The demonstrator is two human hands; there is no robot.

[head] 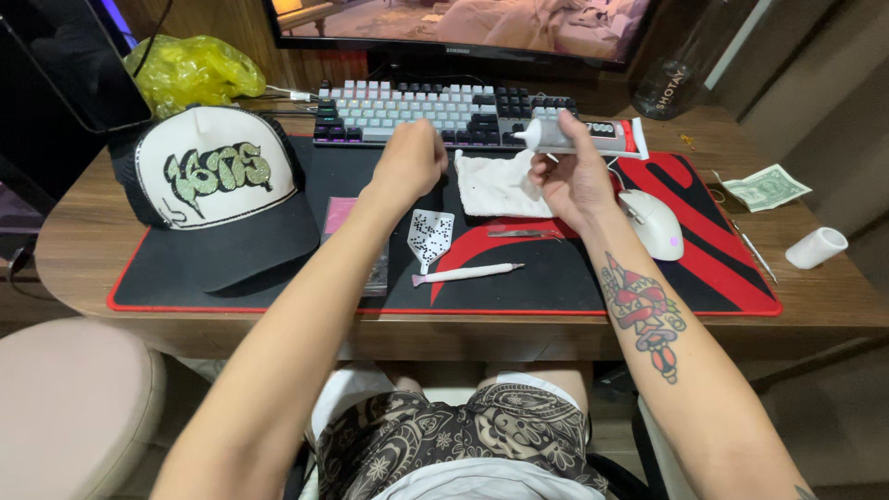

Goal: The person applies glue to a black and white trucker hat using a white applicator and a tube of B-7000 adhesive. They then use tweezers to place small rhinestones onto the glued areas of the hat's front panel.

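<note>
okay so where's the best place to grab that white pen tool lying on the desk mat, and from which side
Take the white pen tool at mid-shaft, from above, fingers pinching across its width. It lies flat and nearly level on the mat, with bare mat on both long sides.

Home computer desk, used as a hobby station.
Wooden bench (83, 231) carries a red-and-black desk mat (713, 268), backlit keyboard (435, 113) and monitor (463, 23) at the far edge, white mouse (656, 224) right. Cap (218, 190), banknote (766, 187) and yellow plastic bag (190, 69) indicate private, domestic use.
</note>
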